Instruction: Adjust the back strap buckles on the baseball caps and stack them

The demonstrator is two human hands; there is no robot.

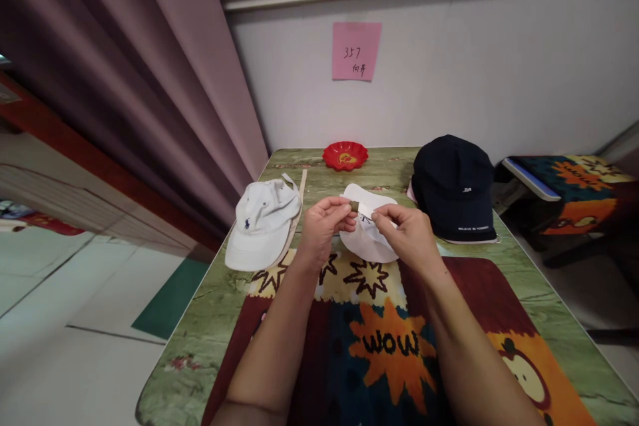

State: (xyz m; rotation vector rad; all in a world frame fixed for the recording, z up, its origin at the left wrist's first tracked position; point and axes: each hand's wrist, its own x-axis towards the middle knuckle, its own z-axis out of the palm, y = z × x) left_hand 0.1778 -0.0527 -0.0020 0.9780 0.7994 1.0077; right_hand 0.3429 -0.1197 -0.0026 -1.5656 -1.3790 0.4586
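Note:
A white cap (368,247) with dark lettering lies in the middle of the table, partly hidden by my hands. Above it, a short strap (366,208) stretches between my fingertips, white on the right with a small olive-brown piece at its left end. My left hand (325,221) pinches the olive-brown end between thumb and fingers. The white end is gripped in the same way by my right hand (407,229). Whether the strap joins the cap is hidden from me.
Left, a pale cap (262,223) with a small blue logo rests on a beige one. Dark navy caps (453,180) are stacked at the right. A red scalloped dish (345,156) stands by the wall. A patterned mat (344,339) covers the table's near part.

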